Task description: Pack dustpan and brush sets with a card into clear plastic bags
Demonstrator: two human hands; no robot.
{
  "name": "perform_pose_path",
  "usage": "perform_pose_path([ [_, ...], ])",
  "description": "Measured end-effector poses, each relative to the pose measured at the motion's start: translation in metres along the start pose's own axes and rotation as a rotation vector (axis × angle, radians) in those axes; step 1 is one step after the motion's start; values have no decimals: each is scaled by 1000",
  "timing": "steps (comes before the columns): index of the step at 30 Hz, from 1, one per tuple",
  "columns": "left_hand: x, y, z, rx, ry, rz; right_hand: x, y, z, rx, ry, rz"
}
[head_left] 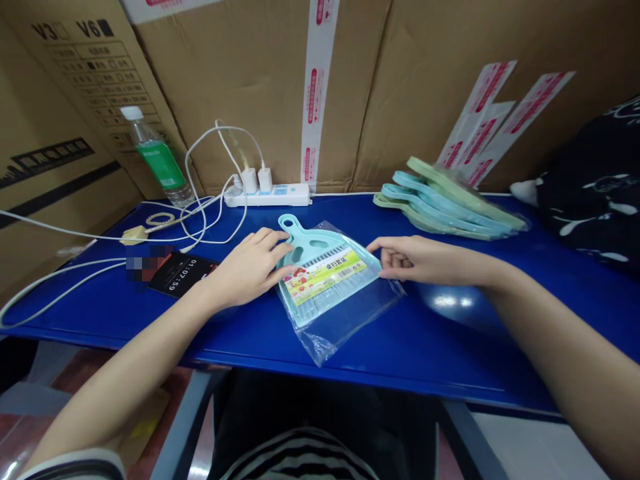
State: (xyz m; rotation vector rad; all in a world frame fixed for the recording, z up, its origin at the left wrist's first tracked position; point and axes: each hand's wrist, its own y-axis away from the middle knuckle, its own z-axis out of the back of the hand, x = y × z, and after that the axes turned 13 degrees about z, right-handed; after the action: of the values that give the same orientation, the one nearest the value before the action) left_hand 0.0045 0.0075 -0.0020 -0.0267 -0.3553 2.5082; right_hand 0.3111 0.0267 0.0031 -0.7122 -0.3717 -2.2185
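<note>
A light blue dustpan (316, 241) lies flat on the blue table in a clear plastic bag (345, 313), its handle pointing away from me. A brush with a grey-striped edge seems to sit in its pan, largely covered by a yellow-green printed label (325, 275). My left hand (255, 267) is closed on the dustpan's left edge, fingers near the handle and thumb lower down. At the right corner, my right hand (405, 259) pinches the wrapped edge between thumb and index finger, its other fingers curled in.
Several wrapped green and blue dustpans (445, 203) are stacked at the back right, beside a dark patterned cloth (595, 180). At the left are a power strip (280, 195) with white cables, a bottle (163, 160) and a phone (183, 273). Cardboard (260, 73) walls the back.
</note>
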Motion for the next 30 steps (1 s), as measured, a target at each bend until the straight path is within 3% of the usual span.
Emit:
perform_pose_path([
  [3, -6, 2, 6, -12, 107, -108, 7, 3, 2, 40, -39, -28],
  [11, -23, 7, 6, 156, 356, -360, 1, -7, -7, -53, -29, -75],
  [19, -22, 7, 6, 179, 332, -365, 4, 0, -4, 5, -110, -95],
  [30, -9, 5, 13, 204, 321, -321, 35, 5, 2, 110, -221, -264],
])
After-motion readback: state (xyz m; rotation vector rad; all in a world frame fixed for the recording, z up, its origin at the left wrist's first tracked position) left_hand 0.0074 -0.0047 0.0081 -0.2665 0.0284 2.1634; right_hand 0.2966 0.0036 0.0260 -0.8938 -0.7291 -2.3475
